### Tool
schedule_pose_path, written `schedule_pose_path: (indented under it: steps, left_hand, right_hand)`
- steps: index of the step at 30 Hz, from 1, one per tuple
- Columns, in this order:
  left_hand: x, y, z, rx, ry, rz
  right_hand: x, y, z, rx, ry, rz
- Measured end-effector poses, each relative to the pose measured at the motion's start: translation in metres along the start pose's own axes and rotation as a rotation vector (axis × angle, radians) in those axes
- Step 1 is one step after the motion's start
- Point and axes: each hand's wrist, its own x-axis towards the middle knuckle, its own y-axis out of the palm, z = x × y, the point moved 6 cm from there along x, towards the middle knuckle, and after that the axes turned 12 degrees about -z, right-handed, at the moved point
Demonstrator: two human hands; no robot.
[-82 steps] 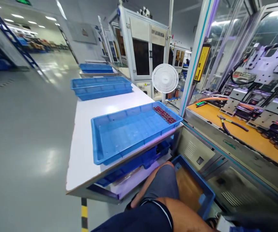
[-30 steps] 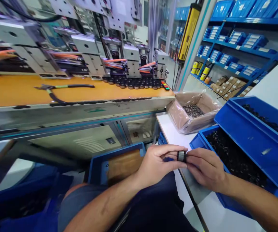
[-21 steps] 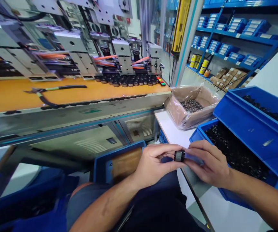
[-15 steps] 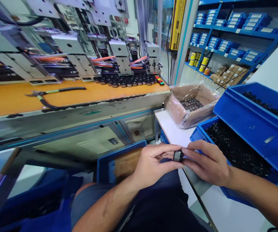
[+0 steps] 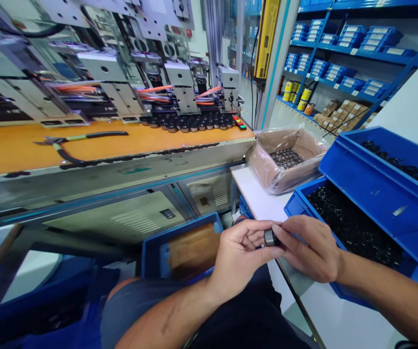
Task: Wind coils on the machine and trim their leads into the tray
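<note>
Between my two hands, above my lap, is a small round part (image 5: 270,237) with a grey metal band and a black end. My left hand (image 5: 243,247) pinches it from the left, thumb below and forefinger above. From the other side, the fingers of my right hand (image 5: 309,247) close on its black end and cover part of it. What lies behind my right fingertips is hidden. Rows of similar black-and-metal round parts (image 5: 194,123) stand on the orange bench top (image 5: 151,145) beneath the machine.
Pliers (image 5: 80,145) lie on the bench top. On the white table at right stand a plastic-lined carton (image 5: 267,169) of small metal pieces and two stacked blue bins (image 5: 372,186) holding black parts. A blue crate (image 5: 154,261) with cardboard sits below the bench.
The round part has turned between my fingers, so its grey band now faces me differently. My right fingers have moved further over its black end. The view has shifted slightly.
</note>
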Motion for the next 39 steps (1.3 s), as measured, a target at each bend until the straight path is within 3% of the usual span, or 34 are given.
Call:
schedule_pose_path:
  steps: [2,7,11,13,19,24,26,29,34,36,39]
  left_hand:
    - [0.001,-0.001,-0.009,0.133,0.161,0.027]
    - [0.001,0.001,-0.048,0.599,0.746,0.192]
    - [-0.003,-0.001,-0.057,0.617,0.845,0.173]
    - [-0.005,-0.004,-0.053,0.531,0.752,0.121]
    - [-0.012,-0.014,-0.033,-0.045,0.113,0.116]
    - [-0.029,-0.017,-0.048,-0.272,-0.148,0.192]
    - [-0.037,-0.023,-0.057,-0.312,-0.181,0.235]
    - [-0.041,-0.045,-0.078,-0.217,0.016,0.211]
    - [-0.049,-0.092,-0.133,0.156,0.655,0.079]
    - [-0.053,-0.106,-0.150,0.240,0.801,0.037]
    - [-0.056,-0.125,-0.169,0.308,0.913,-0.040]
  right_hand:
    - [0.002,0.000,0.001,0.018,0.041,-0.015]
    - [0.004,0.002,-0.001,0.154,0.235,0.002]
    - [0.010,0.002,0.001,0.219,0.265,0.027]
    - [0.015,0.001,0.003,0.233,0.274,0.029]
    - [0.034,0.002,0.024,0.162,0.270,-0.027]
    - [0.056,0.014,0.056,0.142,0.206,-0.090]
    - [0.065,0.021,0.066,0.150,0.196,-0.113]
    - [0.079,0.037,0.078,0.180,0.171,-0.142]
    - [0.100,0.076,0.093,0.283,0.172,-0.133]
    - [0.109,0.093,0.097,0.320,0.177,-0.103]
    - [0.121,0.113,0.100,0.374,0.185,-0.080]
